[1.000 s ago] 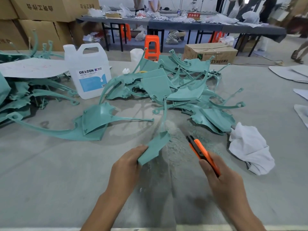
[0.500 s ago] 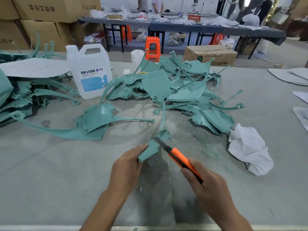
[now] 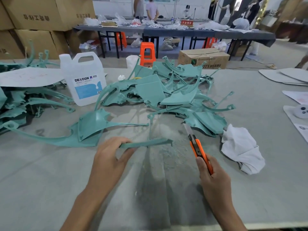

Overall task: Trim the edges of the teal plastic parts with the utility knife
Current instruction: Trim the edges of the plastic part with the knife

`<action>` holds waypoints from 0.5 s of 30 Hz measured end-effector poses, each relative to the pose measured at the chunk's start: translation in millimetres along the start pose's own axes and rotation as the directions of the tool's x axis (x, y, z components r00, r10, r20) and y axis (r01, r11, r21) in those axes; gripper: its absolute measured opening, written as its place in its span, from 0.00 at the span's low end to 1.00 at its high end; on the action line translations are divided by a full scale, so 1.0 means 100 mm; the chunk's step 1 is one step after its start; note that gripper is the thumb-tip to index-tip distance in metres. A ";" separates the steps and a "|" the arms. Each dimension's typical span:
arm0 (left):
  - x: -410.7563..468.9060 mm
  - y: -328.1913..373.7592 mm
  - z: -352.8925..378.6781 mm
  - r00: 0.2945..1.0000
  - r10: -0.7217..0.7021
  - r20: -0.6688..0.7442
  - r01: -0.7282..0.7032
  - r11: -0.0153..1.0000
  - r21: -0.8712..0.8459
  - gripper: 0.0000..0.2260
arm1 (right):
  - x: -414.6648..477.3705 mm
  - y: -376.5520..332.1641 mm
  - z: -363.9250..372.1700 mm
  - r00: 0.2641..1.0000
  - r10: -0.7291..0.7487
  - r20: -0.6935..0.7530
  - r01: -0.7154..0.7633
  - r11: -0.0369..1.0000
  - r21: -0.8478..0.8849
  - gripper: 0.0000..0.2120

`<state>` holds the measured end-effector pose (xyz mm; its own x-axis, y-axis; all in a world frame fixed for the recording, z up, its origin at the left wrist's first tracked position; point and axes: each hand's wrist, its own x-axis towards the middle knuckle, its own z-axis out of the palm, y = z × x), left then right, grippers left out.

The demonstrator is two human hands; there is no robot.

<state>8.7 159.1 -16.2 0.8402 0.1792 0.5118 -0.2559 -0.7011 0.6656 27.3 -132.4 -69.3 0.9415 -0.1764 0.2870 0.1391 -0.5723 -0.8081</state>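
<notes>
My left hand [image 3: 109, 160] grips one end of a teal plastic part [image 3: 146, 143], which now lies nearly edge-on, pointing right just above the grey table [image 3: 41, 180]. My right hand [image 3: 214, 179] holds an orange utility knife [image 3: 197, 148] with its blade out, pointing up and away. The blade is clear of the held part, to its right. A big heap of teal parts [image 3: 166, 94] lies behind, and one wide teal part [image 3: 90, 127] rests to the left. Teal shavings [image 3: 168, 152] dust the table between my hands.
A white DEXCON jug [image 3: 83, 80] stands at the back left beside another stack of teal parts [image 3: 15, 105] under a white sheet. A crumpled white cloth [image 3: 241, 147] lies right of the knife. Cardboard boxes, an orange stool and other tables stand beyond.
The knife has come off the held part and swung right, blade now pointing away. My left hand has turned the part from upright to nearly flat.
</notes>
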 end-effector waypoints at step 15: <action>0.46 0.68 -0.62 0.998 -0.065 0.021 0.055 0.945 0.324 0.12 | 0.00 -0.03 0.00 1.000 -0.022 0.001 0.021 0.996 0.090 0.07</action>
<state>0.3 162.5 85.7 0.8648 0.2104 0.4559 -0.0405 -0.8757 0.4811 26.7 -130.2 -67.1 0.9386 -0.1632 0.3038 0.1864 -0.5013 -0.8450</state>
